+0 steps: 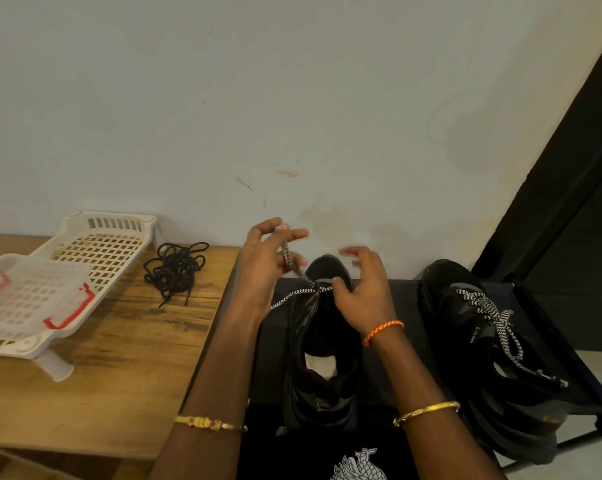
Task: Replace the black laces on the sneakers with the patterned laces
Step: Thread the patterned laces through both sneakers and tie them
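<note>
The patterned lace (301, 292) is judged to be light, soft and limp, so it will sag wherever it is not held; its woven surface probably gives some grip and does not slip easily. The best place to take it is near the stiff tip, because only that end can be pushed through an eyelet. The lace is seen threaded across the lowest eyelets, near the toe of the middle sneaker (322, 344), with one end running out to the left side and the other end drawn upward.

That raised end is pinched by the left hand (268, 259) between thumb and fingertips, above the toe of the shoe; the wrist is bent and the remaining fingers are curled loosely. The right hand (360, 284) is held over the right side of the same sneaker, fingers spread and half bent. Its thumb seems to lie against the lace at the eyelet, but a firm grip cannot be confirmed because of blur.

The sneaker itself is soft in the upper and stands on a dark stand. The second sneaker (490, 355) is already laced with a patterned lace. The removed black laces (175, 270) are lying in a tangle on the wooden table (119, 358).
</note>
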